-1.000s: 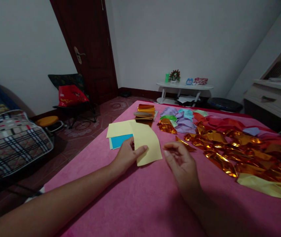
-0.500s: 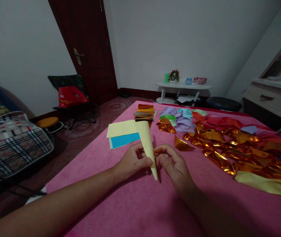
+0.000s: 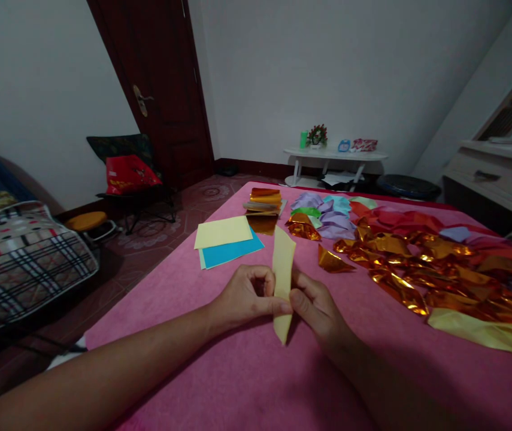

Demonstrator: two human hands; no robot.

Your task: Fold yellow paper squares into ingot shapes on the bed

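Observation:
A pale yellow sheet of folded paper (image 3: 284, 263) stands upright between my two hands, above the pink cloth (image 3: 220, 371). My left hand (image 3: 251, 293) pinches its left side, thumb across the front. On the right edge, my right hand (image 3: 314, 302) grips the same paper between thumb and fingers. Beyond my left hand lie a flat yellow sheet (image 3: 224, 232) and a blue sheet (image 3: 233, 250), overlapping. A stack of gold foil paper (image 3: 264, 203) sits behind them.
Several folded gold foil pieces (image 3: 390, 246), purple paper pieces (image 3: 336, 227) and red paper pieces (image 3: 399, 221) spread over the table's right side. A long yellow paper piece (image 3: 484, 334) lies near the right edge. A white side table (image 3: 334, 155) stands by the wall.
The yellow paper has turned from a tapered cone shape to a narrow upright strip facing me. It no longer overlaps the flat sheets, and my right hand's fingers have closed in on its edge.

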